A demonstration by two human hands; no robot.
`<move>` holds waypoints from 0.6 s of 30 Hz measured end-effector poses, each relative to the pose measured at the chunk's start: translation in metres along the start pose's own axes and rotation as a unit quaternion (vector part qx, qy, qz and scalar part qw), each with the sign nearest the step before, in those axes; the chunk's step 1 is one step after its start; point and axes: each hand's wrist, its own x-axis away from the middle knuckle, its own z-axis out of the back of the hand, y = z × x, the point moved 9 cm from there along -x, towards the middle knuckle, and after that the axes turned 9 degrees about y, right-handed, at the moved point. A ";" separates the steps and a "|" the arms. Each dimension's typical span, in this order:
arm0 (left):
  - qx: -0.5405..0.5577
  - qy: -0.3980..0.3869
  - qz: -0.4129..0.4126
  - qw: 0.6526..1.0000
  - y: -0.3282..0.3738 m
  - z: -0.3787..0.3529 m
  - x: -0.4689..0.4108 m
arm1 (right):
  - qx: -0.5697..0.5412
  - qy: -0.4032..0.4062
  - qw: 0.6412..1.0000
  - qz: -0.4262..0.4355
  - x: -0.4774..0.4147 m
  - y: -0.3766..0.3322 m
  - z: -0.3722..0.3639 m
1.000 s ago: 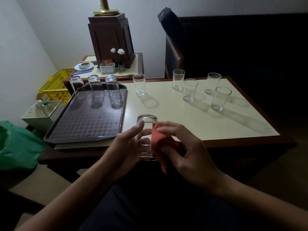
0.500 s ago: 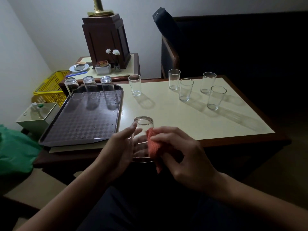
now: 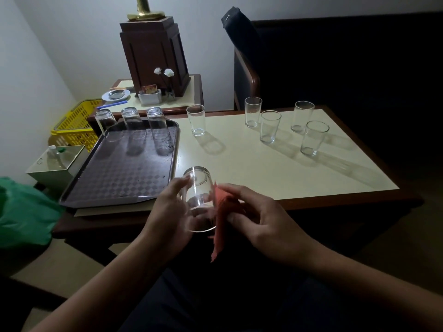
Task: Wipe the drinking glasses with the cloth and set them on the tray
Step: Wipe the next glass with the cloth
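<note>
The left hand (image 3: 167,212) holds one clear drinking glass (image 3: 199,200) in front of the near edge of the tabletop (image 3: 263,168), above the person's lap and just beside the near right corner of the tray (image 3: 119,173). The glass is plain, without pattern, and a little narrower at the base than at the mouth. It is turned over and slightly tilted: the thick base points up and away, and the wide mouth points down toward the lap. The fingers of the left hand are curled round its left side, with one finger reaching up near the base.

The right hand (image 3: 261,219) pinches a red-orange cloth (image 3: 221,212) between thumb and fingers and keeps it against the right side of the glass. The lower end of the cloth hangs free below the glass.

On the far edge of the dark tray stand three glasses in a row, all upside down – one at the left (image 3: 105,123), one in the middle (image 3: 133,122), one at the right (image 3: 158,123). The near part of the tray is bare.

Five more glasses stand upright on the pale tabletop. One (image 3: 196,119) is near the tray's far right corner. The other four make a loose group farther right: two at the back (image 3: 253,111) (image 3: 302,116) and two in front (image 3: 269,127) (image 3: 312,137), close together – I cannot tell if any of them touch.
</note>
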 end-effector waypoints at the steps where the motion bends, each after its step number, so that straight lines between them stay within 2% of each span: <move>1: 0.011 0.009 -0.013 1.000 0.003 0.001 -0.002 | -0.036 -0.006 0.998 -0.041 0.000 0.007 -0.003; 3: 0.038 0.026 -0.033 0.998 0.009 0.005 -0.004 | -0.037 0.017 0.998 -0.040 0.003 0.011 -0.001; 5: 0.014 0.031 -0.049 0.998 0.013 0.005 -0.003 | 0.036 0.074 0.996 0.045 0.000 -0.002 0.015; 6: -0.023 0.011 -0.056 0.998 0.012 0.002 -0.002 | 0.086 0.098 0.984 0.120 -0.001 -0.017 0.023; 8: -0.101 -0.080 -0.063 0.990 0.007 -0.015 0.005 | 0.168 0.103 0.935 0.295 0.005 -0.049 0.029; 9: -0.132 -0.118 -0.065 0.982 0.006 -0.022 0.011 | 0.190 0.092 0.914 0.346 0.008 -0.059 0.031; 10: -0.151 -0.145 -0.070 0.975 0.007 -0.024 0.014 | 0.196 0.087 0.910 0.354 0.007 -0.061 0.036; 11: -0.162 -0.164 -0.078 0.970 0.010 -0.027 0.017 | 0.184 0.091 0.925 0.319 0.001 -0.056 0.044; 12: -0.172 -0.176 -0.093 0.965 0.015 -0.027 0.019 | 0.150 0.099 0.953 0.243 -0.006 -0.045 0.052; 13: -0.183 -0.185 -0.115 0.959 0.022 -0.029 0.023 | 0.084 0.103 0.982 0.136 -0.014 -0.030 0.058; 14: -0.200 -0.188 -0.151 0.950 0.029 -0.030 0.025 | -0.009 0.094 0.995 0.012 -0.020 -0.007 0.058; 15: -0.222 -0.191 -0.198 0.935 0.037 -0.032 0.029 | -0.115 0.058 0.985 -0.118 -0.020 0.014 0.047; 16: -0.250 -0.190 -0.254 0.915 0.046 -0.033 0.032 | -0.208 0.006 0.949 -0.238 -0.013 0.031 0.029; 18: -0.304 -0.184 -0.338 0.872 0.055 -0.033 0.036 | -0.342 -0.090 0.847 -0.396 0.010 0.041 -0.003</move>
